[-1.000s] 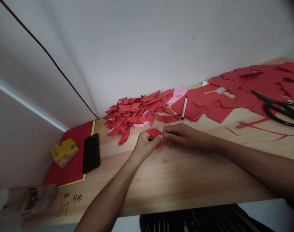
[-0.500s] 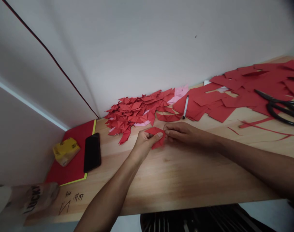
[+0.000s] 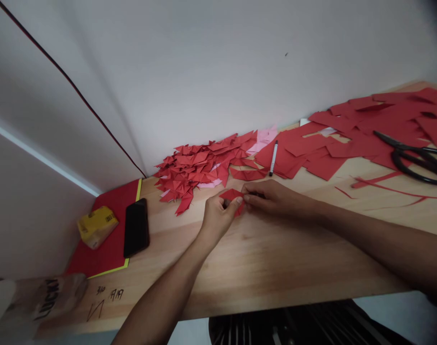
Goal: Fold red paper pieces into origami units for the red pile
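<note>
Both hands meet over a small piece of red paper [image 3: 232,195] lying on the wooden table [image 3: 269,258]. My left hand [image 3: 218,216] pinches its near left side with thumb and fingers closed. From the right, my right hand [image 3: 269,199] presses on the paper's right edge with fingers curled together. Just behind them lies a heap of folded red paper pieces [image 3: 200,167] against the wall.
A white marker pen [image 3: 273,158] lies on flat red paper sheets [image 3: 348,139] at the back right, with black scissors [image 3: 416,160] further right. At the left a black phone [image 3: 135,227] and a yellow packet [image 3: 96,226] rest on a red folder [image 3: 107,249]. Thin red strips [image 3: 380,184] lie nearby.
The hands have stayed in the same spot and worked the small red paper; its visible shape shifted slightly between frames. Nothing else has moved.
</note>
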`<move>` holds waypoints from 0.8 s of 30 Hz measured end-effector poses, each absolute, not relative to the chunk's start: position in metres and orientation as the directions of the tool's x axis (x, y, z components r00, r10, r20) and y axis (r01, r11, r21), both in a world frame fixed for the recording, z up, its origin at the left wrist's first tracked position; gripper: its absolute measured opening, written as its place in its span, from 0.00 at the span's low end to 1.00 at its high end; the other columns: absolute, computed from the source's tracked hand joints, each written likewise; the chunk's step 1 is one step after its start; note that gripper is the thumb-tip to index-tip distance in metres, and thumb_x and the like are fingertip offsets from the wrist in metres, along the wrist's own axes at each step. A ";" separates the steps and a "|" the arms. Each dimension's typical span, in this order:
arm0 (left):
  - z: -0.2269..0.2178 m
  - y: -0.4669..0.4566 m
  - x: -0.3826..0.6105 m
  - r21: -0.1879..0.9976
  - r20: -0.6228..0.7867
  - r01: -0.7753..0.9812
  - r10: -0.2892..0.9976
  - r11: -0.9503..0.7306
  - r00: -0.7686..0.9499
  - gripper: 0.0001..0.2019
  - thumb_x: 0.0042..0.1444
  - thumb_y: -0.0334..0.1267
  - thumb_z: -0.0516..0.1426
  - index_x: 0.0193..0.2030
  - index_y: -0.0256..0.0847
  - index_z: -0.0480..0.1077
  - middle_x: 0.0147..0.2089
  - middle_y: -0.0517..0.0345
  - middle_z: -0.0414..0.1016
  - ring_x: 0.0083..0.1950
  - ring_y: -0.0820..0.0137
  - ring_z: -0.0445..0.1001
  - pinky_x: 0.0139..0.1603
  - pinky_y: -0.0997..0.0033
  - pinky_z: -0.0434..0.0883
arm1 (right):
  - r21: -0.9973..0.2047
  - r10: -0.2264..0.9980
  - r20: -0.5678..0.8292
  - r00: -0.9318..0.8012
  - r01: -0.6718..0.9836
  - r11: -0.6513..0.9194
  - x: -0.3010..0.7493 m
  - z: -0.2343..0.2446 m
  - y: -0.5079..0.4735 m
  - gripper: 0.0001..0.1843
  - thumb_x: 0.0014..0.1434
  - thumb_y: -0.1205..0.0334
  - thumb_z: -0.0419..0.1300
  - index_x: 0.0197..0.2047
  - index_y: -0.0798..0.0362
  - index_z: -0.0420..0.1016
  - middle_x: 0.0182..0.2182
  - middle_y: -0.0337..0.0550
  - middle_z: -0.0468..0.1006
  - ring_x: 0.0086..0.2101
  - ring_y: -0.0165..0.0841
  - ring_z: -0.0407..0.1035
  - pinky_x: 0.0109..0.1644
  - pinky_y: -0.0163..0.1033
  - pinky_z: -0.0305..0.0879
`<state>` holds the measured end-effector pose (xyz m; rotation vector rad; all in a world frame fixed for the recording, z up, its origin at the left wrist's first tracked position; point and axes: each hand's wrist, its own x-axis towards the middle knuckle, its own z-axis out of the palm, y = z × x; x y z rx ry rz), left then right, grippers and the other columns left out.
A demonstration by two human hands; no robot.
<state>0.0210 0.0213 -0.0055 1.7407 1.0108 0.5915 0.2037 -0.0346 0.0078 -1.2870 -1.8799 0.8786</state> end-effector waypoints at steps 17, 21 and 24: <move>-0.006 0.022 0.016 0.921 -0.087 0.343 0.757 -0.187 0.647 0.22 0.58 0.53 0.55 0.26 0.35 0.69 0.20 0.63 0.59 0.22 0.78 0.53 0.24 0.74 0.49 | -0.856 0.948 0.116 -0.298 0.454 0.247 0.215 0.000 -0.029 0.14 0.65 0.56 0.53 0.30 0.54 0.67 0.25 0.36 0.69 0.26 0.28 0.62 0.29 0.33 0.56; -0.003 0.017 0.020 0.842 0.071 0.378 0.773 -0.384 0.630 0.13 0.59 0.41 0.53 0.30 0.36 0.71 0.23 0.63 0.62 0.25 0.76 0.58 0.27 0.74 0.54 | -0.824 0.948 0.122 -0.294 0.502 0.262 0.207 0.004 -0.032 0.12 0.65 0.60 0.52 0.30 0.54 0.67 0.26 0.38 0.70 0.27 0.28 0.62 0.30 0.34 0.56; -0.002 0.015 0.023 0.799 0.103 0.412 0.775 -0.438 0.624 0.11 0.58 0.38 0.52 0.28 0.36 0.69 0.24 0.62 0.64 0.27 0.75 0.60 0.29 0.74 0.55 | -0.782 0.952 0.144 -0.269 0.559 0.276 0.205 0.004 -0.034 0.12 0.64 0.62 0.51 0.29 0.54 0.67 0.26 0.38 0.69 0.27 0.28 0.62 0.31 0.35 0.55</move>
